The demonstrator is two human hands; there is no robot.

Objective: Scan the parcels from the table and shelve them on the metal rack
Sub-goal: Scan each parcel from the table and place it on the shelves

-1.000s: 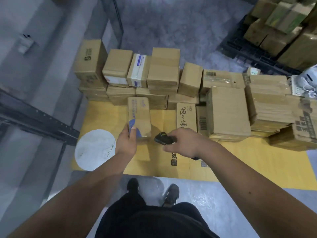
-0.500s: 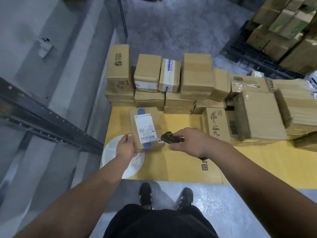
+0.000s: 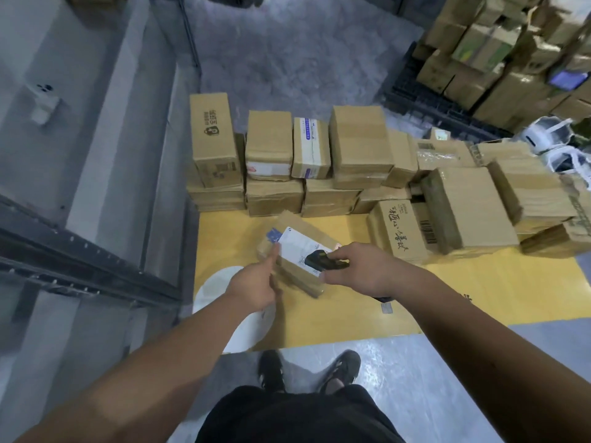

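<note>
Brown box [image 3: 297, 257] sits near the table's [image 3: 447, 298] left edge, white label up, its long side slanting toward the far left. Left hand [image 3: 256, 287] pinches its near-left side. Right hand [image 3: 361, 270] grips the black scanner [image 3: 321, 259] right over the label.

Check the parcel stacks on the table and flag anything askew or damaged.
Mostly tidy. One small box in the back row leans tilted against the taller box beside it instead of lying flat. The parcel held by the left hand lies skewed under the scanner. No visible tears or spills.
</note>
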